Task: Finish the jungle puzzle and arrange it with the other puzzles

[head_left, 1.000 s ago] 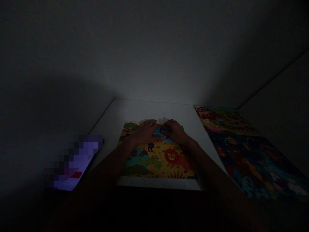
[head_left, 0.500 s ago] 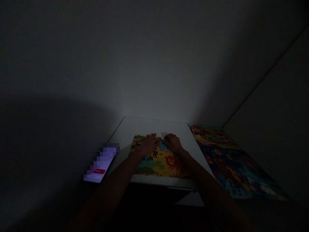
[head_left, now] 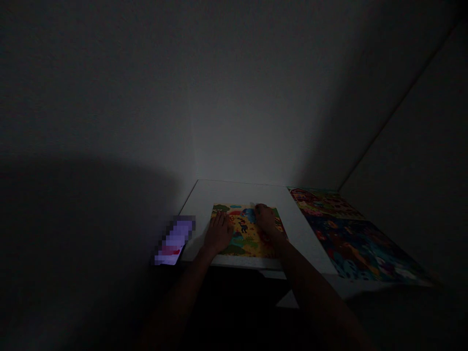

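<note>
On the dim white worktop (head_left: 241, 191), the animal picture (head_left: 245, 240) lies directly under the left hand (head_left: 219, 235), fingers parted, gripping nothing, and the right hand (head_left: 266, 220), fingers curled nearer its far edge, hold unclear.

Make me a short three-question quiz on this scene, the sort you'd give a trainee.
1. Which is nearer the lit screen: the left hand or the right hand?
2. True or false: the yellow animal picture lies on a white tabletop.
3. What lies at the far right, beyond the right arm?
A. A stack of cups
B. More colourful artwork
C. A desk lamp

Key: 1. The left hand. 2. True. 3. B.
</note>
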